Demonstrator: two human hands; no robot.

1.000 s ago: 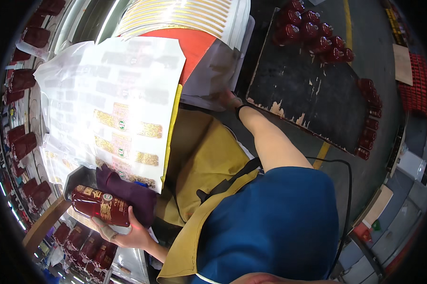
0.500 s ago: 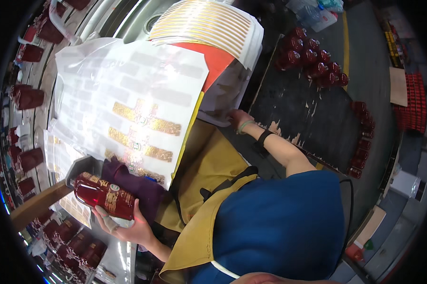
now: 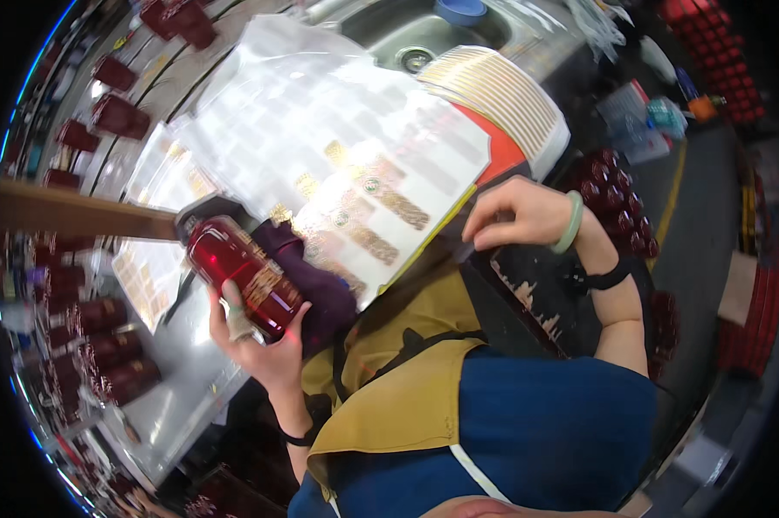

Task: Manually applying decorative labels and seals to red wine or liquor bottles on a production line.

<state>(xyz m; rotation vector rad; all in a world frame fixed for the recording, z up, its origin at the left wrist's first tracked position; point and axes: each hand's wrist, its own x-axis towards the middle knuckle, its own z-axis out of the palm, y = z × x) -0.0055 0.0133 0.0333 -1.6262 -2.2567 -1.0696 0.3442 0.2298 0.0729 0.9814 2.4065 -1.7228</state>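
Note:
My left hand is wrapped round the lower end of a shiny dark-red bottle with gold decoration. The bottle lies tilted, its far end against a dark grey angular holder beside a purple cloth. My right hand, wearing a pale green bangle, hovers past the right edge of a white sheet of gold labels. Its fingers are bent and drawn together; a faint see-through scrap may be at their tips, too blurred to name.
A wooden bar runs in from the left to the holder. Beyond the sheet are a fanned stack of striped sheets and a metal sink. Red bottles stand on the right; red containers line the left.
My view has turned, so the scene sits differently. My right hand has come up from low beside the dark board to the sheet's right edge. My left hand still holds the bottle.

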